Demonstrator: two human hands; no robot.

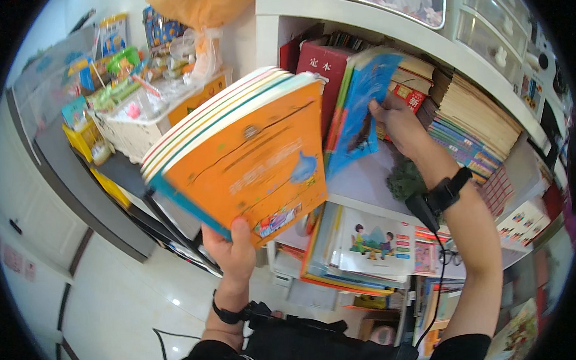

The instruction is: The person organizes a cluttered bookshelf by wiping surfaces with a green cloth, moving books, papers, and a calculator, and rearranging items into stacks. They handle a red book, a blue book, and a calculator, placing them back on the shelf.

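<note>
My left hand (231, 248) grips the lower edge of a stack of thin picture books (249, 167), an orange cover facing up and a teal one beneath. At the upper shelf my right hand (398, 121) holds a blue-covered book (361, 111), slightly blurred, by its right side. Green and red book edges show just left of the blue book, beside a thick dark red hardcover (315, 69) standing in the shelf. Behind my right hand stand more books, among them a red one with yellow print (407, 97).
A white shelf unit (358, 11) holds a row of paperbacks (476, 121) at right and a pile of books and folders (376, 248) lower down. A green plush-like object (404, 180) lies by my right forearm. At left stands a white basket (129, 133) of small items.
</note>
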